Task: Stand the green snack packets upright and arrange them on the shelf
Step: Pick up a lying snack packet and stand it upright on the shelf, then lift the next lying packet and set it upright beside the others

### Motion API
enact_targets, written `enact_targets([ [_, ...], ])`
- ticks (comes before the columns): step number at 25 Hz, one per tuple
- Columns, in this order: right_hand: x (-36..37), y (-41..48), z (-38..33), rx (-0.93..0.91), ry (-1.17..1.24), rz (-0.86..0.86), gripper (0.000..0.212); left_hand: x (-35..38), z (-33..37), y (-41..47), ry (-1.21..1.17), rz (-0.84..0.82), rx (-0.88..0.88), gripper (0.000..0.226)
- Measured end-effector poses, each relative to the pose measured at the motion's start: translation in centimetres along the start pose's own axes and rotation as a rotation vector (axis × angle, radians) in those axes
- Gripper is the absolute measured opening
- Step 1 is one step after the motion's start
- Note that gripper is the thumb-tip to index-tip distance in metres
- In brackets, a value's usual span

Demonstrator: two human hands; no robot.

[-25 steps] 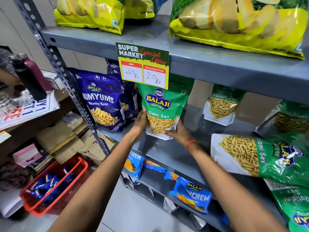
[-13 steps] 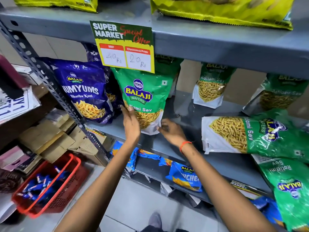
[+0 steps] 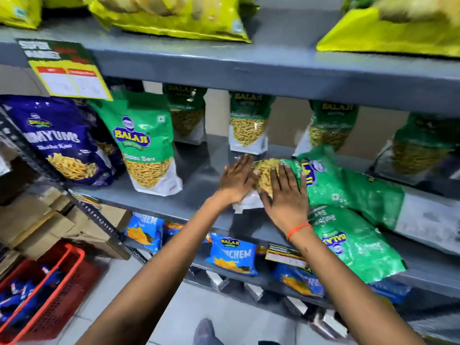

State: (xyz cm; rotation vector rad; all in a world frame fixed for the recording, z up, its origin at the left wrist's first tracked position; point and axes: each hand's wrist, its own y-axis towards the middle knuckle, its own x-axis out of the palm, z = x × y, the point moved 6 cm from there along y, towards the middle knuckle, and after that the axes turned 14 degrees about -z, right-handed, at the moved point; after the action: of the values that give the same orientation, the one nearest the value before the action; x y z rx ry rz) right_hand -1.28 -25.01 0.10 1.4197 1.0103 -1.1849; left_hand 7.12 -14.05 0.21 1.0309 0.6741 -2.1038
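Note:
On the grey middle shelf (image 3: 199, 192) a green sev packet (image 3: 348, 188) lies on its side, white bottom end toward me. My left hand (image 3: 236, 180) presses on that end from the left. My right hand (image 3: 283, 195) lies flat over its window of yellow sev. The packet's green end is blurred. One green packet (image 3: 144, 145) stands upright at the front left, free of my hands. Several more green packets (image 3: 249, 120) stand along the back of the shelf. Another one (image 3: 356, 245) lies flat at the front right edge.
A purple snack packet (image 3: 62, 140) stands left of the upright green one, under a hanging price sign (image 3: 64, 70). Yellow chip bags (image 3: 174, 18) fill the shelf above, blue packets (image 3: 234, 255) the shelf below. A red basket (image 3: 49, 295) and cardboard boxes (image 3: 37, 225) sit at floor level on the left.
Both hands have left the upright green packet at the front left and moved right onto the packet lying on its side. The view has shifted right.

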Motion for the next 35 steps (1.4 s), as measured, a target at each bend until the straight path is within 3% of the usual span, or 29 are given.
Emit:
enact_targets([
  [3, -1.1, -2.4, 1.3, -0.027, 0.094, 0.055, 0.059, -0.2, -0.1, 2.4, -0.189, -0.08, -0.047, 0.042],
  [5, -1.8, -4.7, 1.2, -0.123, 0.145, 0.155, 0.044, -0.8, -0.4, 3.4, -0.295, -0.149, -0.139, 0.04],
  [7, -1.6, -6.1, 1.0, -0.182, 0.195, 0.156, 0.024, -1.1, 0.3, 4.0, -0.254, -0.257, -0.166, 0.043],
  [9, -0.5, -5.4, 1.2, -0.08, 0.543, -0.065, 0.025, -1.3, 1.1, 4.7, -0.299, -0.279, -0.143, 0.042],
  [12, 2.9, -4.5, 0.5, 0.278, 1.508, -0.563, 0.023, -1.5, 1.5, 5.2, -0.43, -0.267, -0.168, 0.041],
  [13, 3.2, -4.2, -0.1, 0.308, 1.706, -0.591, 0.023, -1.4, 1.4, 5.1, -0.468, -0.282, -0.182, 0.041],
  [15, 2.8, -3.0, -0.7, 0.322, 1.842, -0.51, 0.027, -1.1, 0.4, 4.8, -0.551, -0.322, -0.208, 0.037],
  [20, 1.9, 1.7, 1.1, 0.322, 1.662, -0.327, 0.042, -2.2, -4.6, 4.5, -0.793, -0.187, -0.228, 0.049],
  [22, 1.0, 3.9, 1.4, 0.226, 1.566, -0.267, 0.054, -3.1, -5.9, 3.6, -0.895, -0.1, -0.219, 0.036],
  [25, 1.1, 6.5, 1.0, 0.116, 1.403, -0.306, 0.066, -3.9, -6.5, 2.2, -1.03, -0.018, -0.157, 0.017],
  [35, 2.5, 6.2, -2.8, -0.079, 1.314, -0.483, 0.071, -2.6, -8.7, -2.4, -1.073, 0.151, -0.056, 0.022],
])
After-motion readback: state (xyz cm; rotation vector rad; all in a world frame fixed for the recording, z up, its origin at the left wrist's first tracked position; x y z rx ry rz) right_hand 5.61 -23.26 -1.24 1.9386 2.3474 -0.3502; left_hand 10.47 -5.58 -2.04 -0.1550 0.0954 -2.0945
